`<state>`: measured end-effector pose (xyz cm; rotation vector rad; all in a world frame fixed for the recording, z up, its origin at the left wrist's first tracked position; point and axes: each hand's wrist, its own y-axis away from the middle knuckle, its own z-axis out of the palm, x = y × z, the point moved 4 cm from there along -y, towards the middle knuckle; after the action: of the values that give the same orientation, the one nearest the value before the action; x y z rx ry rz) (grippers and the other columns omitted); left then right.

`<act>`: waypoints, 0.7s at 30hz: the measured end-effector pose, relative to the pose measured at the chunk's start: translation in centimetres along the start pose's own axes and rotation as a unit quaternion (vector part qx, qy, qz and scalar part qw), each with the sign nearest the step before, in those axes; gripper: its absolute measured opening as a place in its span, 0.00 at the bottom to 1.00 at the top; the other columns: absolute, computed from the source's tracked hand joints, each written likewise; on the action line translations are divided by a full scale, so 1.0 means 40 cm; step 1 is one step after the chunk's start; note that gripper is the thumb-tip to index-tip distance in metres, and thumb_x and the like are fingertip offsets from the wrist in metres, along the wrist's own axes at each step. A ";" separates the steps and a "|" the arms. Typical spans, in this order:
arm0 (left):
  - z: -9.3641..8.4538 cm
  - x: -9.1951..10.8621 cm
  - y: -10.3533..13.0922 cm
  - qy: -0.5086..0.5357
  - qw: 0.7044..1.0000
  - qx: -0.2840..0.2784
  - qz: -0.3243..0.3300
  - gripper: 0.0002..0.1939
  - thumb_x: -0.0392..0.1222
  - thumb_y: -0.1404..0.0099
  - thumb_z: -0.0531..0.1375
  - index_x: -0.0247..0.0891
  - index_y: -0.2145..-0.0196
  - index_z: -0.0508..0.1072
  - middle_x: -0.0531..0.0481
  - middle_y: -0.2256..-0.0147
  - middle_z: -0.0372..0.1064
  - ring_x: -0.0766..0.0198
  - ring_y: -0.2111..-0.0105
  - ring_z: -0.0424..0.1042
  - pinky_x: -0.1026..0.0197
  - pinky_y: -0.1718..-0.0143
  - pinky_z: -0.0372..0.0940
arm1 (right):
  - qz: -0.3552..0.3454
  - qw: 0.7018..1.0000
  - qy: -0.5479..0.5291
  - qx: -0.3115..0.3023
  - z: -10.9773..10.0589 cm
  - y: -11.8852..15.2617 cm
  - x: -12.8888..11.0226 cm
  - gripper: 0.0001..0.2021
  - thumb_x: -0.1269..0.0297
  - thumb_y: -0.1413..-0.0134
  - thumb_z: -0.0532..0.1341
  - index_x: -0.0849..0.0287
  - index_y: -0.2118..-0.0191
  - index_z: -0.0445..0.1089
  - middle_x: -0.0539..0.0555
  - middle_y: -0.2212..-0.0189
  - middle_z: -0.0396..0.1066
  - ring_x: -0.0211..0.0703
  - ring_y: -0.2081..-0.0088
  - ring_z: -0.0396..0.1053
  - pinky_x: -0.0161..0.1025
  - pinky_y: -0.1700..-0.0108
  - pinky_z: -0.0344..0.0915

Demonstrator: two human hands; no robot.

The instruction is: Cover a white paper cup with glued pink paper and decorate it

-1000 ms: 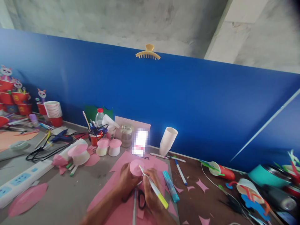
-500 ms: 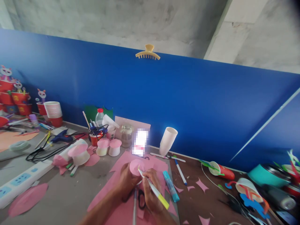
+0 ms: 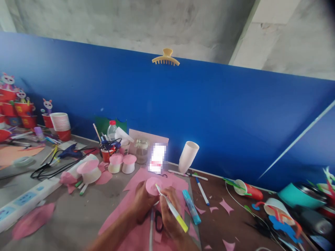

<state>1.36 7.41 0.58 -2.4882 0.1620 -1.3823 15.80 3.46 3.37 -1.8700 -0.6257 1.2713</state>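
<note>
My left hand (image 3: 143, 201) is closed around a small cup whose round top is covered in pink paper (image 3: 152, 184); most of the cup is hidden by my fingers. Pinched in my right hand (image 3: 170, 209) is a white marker with a yellow end (image 3: 176, 216), its tip at the pink top. Both hands are over sheets of pink paper (image 3: 115, 226). Black-handled scissors (image 3: 158, 221) lie between my wrists. A blue glue tube (image 3: 191, 206) is just right of my right hand.
Two pink-topped cups (image 3: 128, 164) stand to the left, near a power strip (image 3: 28, 198) and a glue gun (image 3: 72, 150). A lit phone (image 3: 157, 158) leans at the back beside stacked white cups (image 3: 188, 157). Pink scraps (image 3: 226, 206) and a blue-capped marker (image 3: 202, 191) lie right.
The marker tip has shifted slightly up and right on the pink top. My left hand keeps its hold on the cup, and the view has moved a little.
</note>
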 end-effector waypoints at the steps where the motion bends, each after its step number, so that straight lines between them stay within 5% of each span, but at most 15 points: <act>1: 0.000 0.002 0.000 0.003 1.000 -0.003 0.001 0.16 0.53 0.45 0.64 0.39 0.65 0.79 0.44 0.61 0.79 0.51 0.59 0.77 0.55 0.55 0.74 | -0.003 1.000 0.001 0.001 0.001 0.001 0.002 0.07 0.70 0.35 0.55 0.53 0.60 0.70 0.51 0.69 0.72 0.44 0.66 0.72 0.41 0.63 0.71; 15: -0.009 0.026 0.003 0.007 1.000 -0.020 0.010 0.17 0.51 0.44 0.62 0.36 0.65 0.80 0.39 0.60 0.80 0.46 0.58 0.77 0.54 0.54 0.73 | -0.010 1.000 -0.009 -0.023 0.005 0.001 0.002 0.07 0.71 0.36 0.57 0.53 0.59 0.71 0.51 0.68 0.72 0.44 0.65 0.73 0.42 0.60 0.71; 21: -0.004 0.017 -0.001 0.015 1.000 -0.024 0.007 0.15 0.52 0.44 0.63 0.39 0.67 0.79 0.44 0.64 0.80 0.50 0.60 0.77 0.57 0.56 0.73 | -0.009 1.000 0.003 -0.018 0.006 0.006 0.007 0.08 0.72 0.35 0.55 0.53 0.59 0.69 0.51 0.67 0.72 0.44 0.64 0.72 0.42 0.59 0.70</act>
<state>1.60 7.26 1.23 -2.5002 0.2216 -1.4280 15.67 3.59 2.99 -1.8915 -0.6646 1.2509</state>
